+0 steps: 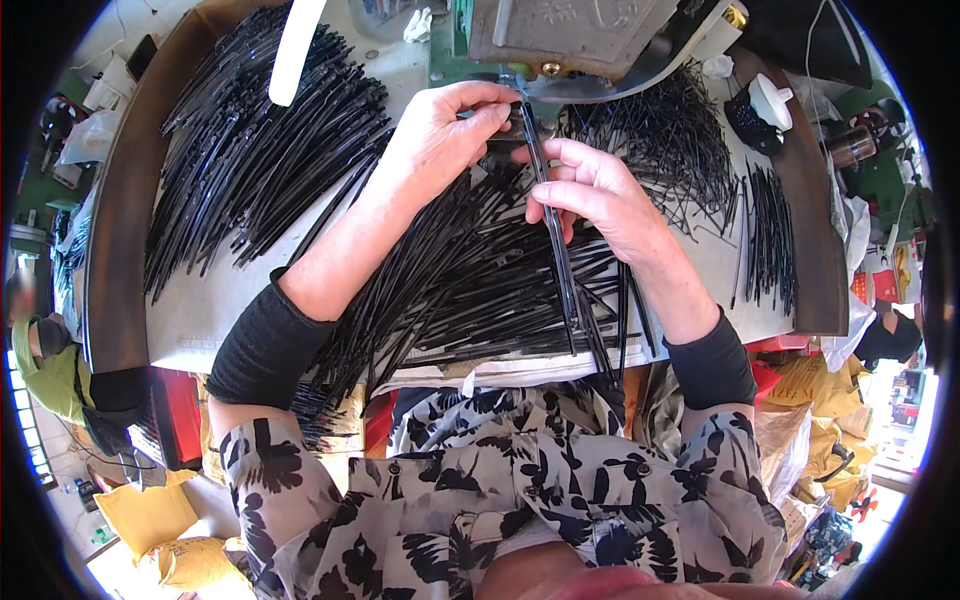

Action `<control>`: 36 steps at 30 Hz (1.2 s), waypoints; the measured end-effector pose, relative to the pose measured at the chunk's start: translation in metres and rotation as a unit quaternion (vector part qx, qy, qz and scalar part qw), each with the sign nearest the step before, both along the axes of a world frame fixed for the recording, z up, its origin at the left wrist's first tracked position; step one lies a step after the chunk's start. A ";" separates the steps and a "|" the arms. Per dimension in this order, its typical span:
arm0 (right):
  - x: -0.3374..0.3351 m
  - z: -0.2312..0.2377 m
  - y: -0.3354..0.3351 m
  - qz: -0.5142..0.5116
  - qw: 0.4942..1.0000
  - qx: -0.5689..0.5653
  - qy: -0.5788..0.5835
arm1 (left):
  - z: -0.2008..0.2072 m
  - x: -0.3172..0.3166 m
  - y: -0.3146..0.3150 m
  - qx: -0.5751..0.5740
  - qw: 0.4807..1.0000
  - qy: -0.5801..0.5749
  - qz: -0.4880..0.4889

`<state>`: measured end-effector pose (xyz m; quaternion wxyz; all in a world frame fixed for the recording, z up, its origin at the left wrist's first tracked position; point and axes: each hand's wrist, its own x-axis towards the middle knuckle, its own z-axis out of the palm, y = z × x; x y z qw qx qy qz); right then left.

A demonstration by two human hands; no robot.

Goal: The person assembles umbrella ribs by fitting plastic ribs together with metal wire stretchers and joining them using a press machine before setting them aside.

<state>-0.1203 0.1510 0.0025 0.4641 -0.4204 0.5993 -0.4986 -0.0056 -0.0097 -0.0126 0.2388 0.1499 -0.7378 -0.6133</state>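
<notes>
A long, narrow black strip that looks like a zipper [558, 245] runs from under the machine head down toward my lap. My left hand [445, 135] is closed at its far end, thumb and forefinger pinching it right beside the machine's working point. Lower down, my right hand [600, 190] grips the same zipper between thumb and bent fingers. The green-and-grey machine [560, 35] stands just beyond my fingertips. Below my hands lies a loose pile of similar black zippers [450, 270], some reaching over the table's near edge.
A large heap of black zippers [270, 140] covers the table's left side. Thin black trimmings [660, 140] are tangled at the right, near a small bundle of strips [770, 240] and a black-and-white container [762, 112]. A raised brown rim [115, 230] borders the table [210, 310].
</notes>
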 end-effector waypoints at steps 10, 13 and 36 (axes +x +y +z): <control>0.002 -0.004 -0.001 -0.030 0.998 0.013 -0.051 | 0.013 0.009 0.006 0.094 0.992 -0.083 0.020; 0.002 -0.008 -0.001 -0.041 0.996 0.010 -0.084 | 0.013 0.009 0.003 0.099 0.991 -0.090 -0.022; 0.003 -0.014 -0.015 -0.080 0.993 -0.048 -0.079 | 0.016 0.009 0.005 0.133 0.984 -0.083 -0.080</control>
